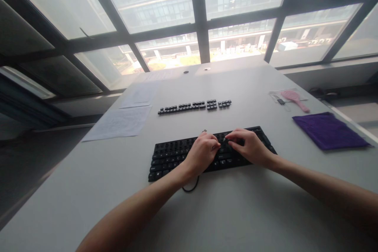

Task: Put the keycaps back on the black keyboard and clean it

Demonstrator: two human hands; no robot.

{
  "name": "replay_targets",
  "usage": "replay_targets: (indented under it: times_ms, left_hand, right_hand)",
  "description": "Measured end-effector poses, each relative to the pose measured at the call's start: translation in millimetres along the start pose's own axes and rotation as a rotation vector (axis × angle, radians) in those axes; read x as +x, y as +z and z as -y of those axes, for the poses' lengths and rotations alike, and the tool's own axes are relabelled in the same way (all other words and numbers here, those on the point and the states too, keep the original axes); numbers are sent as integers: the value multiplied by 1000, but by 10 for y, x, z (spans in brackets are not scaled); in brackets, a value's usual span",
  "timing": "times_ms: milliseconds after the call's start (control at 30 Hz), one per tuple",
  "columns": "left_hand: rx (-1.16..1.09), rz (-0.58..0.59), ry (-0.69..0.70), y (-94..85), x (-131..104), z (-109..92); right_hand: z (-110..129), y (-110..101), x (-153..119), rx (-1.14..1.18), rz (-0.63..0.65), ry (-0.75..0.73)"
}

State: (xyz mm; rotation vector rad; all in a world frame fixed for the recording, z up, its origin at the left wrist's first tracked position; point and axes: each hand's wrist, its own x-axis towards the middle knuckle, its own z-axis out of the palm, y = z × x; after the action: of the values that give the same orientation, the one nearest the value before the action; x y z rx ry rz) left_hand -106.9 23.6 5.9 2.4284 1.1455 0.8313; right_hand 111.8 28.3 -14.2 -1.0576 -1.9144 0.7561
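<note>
A black keyboard [168, 160] lies on the white table [165, 220] in front of me, with a loop of its cable showing below its near edge. My left hand [203, 151] rests over the middle of the keyboard, its fingers closed on something I cannot make out. Just right of it, my right hand [246, 145] is pinched over the keys, and a small dark piece seems to be at its fingertips, too small to name. Beyond the keyboard, loose black keycaps [183, 107] stand in rows, with further groups of them on the right.
Sheets of paper [118, 122] lie at the left. A folded purple cloth [330, 130] is at the right, and behind it are a pink hairbrush-shaped object [292, 96] and a small dark item [281, 101]. Windows [156, 0] rise past the table's far edge.
</note>
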Motion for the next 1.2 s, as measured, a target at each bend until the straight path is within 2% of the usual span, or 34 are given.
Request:
replay_targets:
  times_ms: [200, 667, 933, 1200]
  left_hand:
    - [-25, -48, 13, 71, -87, 43]
    - [-28, -44, 31, 113, -102, 48]
    - [-27, -57, 22, 131, -121, 69]
    - [-6, -62, 20, 112, -122, 35]
  right_hand:
    - [-10, 36, -29, -40, 9, -62]
    - [-11, 77, -16, -133, 60, -106]
    - [13, 98, -46, -275, 87, -240]
    - [51, 101, -19, -321, 136, -302]
